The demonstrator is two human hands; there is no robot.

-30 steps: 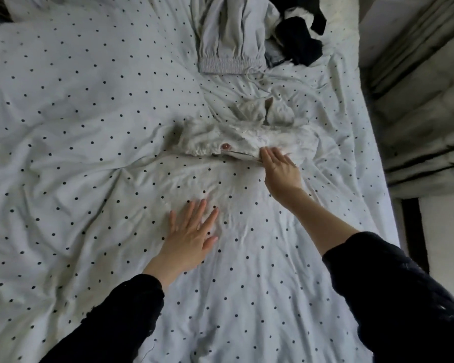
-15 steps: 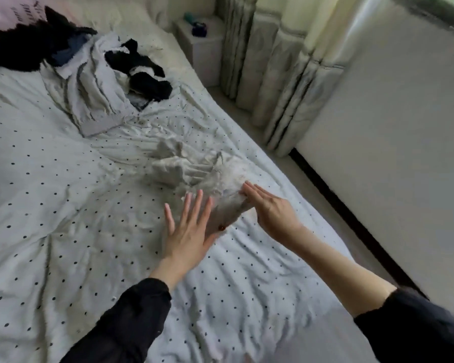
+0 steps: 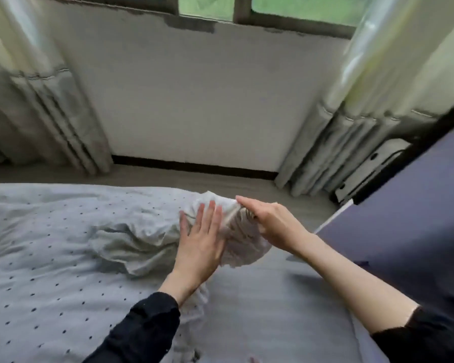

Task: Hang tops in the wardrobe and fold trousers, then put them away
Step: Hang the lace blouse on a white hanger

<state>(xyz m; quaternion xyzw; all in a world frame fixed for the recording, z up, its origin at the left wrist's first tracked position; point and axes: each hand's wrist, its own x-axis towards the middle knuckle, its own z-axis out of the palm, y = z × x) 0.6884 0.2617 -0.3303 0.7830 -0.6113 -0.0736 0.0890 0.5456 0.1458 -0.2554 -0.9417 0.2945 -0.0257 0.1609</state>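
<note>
Trousers [image 3: 243,231] between left hand [image 3: 201,242] and right hand [image 3: 274,222] fingers

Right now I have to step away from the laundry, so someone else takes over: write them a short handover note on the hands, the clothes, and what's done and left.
Left hand: open, fingers straight, pressing flat against the near side of the white folded garment.
Right hand: on the garment's far side and top; its grip cannot be made out.
Garment: a bundle between the hands at the edge of the dotted bedspread, beside a rumpled fold of the bedding.
Done: this piece looks folded.
Left: carry it to storage; no wardrobe or other clothes in view here.
</note>
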